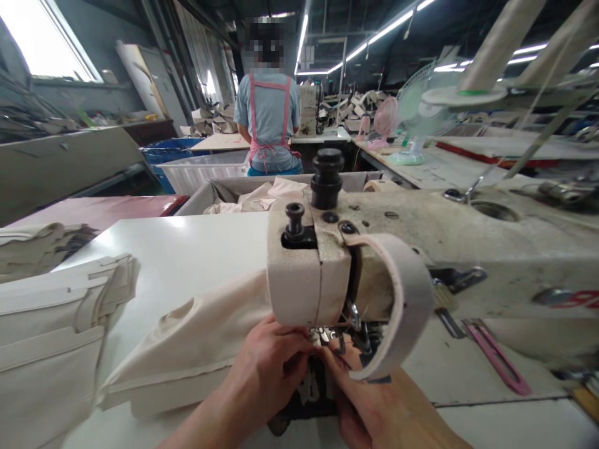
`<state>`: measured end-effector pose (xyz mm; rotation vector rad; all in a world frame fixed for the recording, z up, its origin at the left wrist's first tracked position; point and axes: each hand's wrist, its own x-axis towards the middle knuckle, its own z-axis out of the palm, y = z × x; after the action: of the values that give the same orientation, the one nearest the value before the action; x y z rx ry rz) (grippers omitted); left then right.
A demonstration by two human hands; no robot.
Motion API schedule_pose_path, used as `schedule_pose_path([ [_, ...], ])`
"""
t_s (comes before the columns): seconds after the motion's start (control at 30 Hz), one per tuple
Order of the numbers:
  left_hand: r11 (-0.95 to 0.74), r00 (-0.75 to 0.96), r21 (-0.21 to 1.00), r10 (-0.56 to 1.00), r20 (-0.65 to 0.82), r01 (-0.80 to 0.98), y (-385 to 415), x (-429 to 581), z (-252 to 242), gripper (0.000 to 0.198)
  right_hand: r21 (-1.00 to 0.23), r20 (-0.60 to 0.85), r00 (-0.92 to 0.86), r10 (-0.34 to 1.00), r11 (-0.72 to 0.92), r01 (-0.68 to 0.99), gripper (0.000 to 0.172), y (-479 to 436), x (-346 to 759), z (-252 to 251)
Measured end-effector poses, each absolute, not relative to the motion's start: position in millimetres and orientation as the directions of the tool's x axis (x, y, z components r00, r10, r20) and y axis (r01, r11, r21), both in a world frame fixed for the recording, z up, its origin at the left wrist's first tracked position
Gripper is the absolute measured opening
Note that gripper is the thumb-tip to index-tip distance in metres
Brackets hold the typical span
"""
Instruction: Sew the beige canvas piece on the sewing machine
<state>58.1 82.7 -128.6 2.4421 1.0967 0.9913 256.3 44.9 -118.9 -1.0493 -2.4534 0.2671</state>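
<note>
Both my hands meet at the needle area of a sewing machine [304, 280]. My left hand [269, 358] is closed, its fingertips pinched beside the metal presser foot [322, 337]. My right hand [374, 393] comes from the other side, fingers drawn together and tips close to the left ones. Whatever lies between the fingertips is too small or hidden to make out. Just left of my left hand, a cream fabric piece [201, 337] lies on the table, reaching behind the machine head. Below my fingers shows a dark gap with metal parts [309, 390]. A curved pale strap [414, 299] partly covers my right hand.
Stacked cream fabric pieces [51, 349] lie on the white table [154, 240] at left. Pink thread snips [498, 358] rest on the machine bed at right. Beyond stands a bin of fabric [196, 198]. A co-worker [269, 118] sits ahead, back turned, near a green fan [414, 153].
</note>
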Motion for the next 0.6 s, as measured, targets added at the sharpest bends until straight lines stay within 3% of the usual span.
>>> schedule_pose_path([
  [0.17,-0.712,0.430,0.448,0.691,0.580,0.540,79.2,56.8,-133.7,0.019,-0.202,0.379,-0.641,0.667,0.736,0.646,0.039,46.2,262.5,-133.3],
  [0.37,-0.695,0.416,0.494,0.713,0.564,0.522,80.2,57.6,-139.9,0.019,-0.217,0.414,-0.617,0.670,0.731,0.647,0.033,45.5,260.6,-140.6],
  [0.6,-0.697,0.379,0.475,0.703,0.602,0.537,80.6,60.4,-136.1,0.021,-0.190,0.428,-0.614,0.664,0.730,0.657,0.040,47.3,261.4,-147.2],
])
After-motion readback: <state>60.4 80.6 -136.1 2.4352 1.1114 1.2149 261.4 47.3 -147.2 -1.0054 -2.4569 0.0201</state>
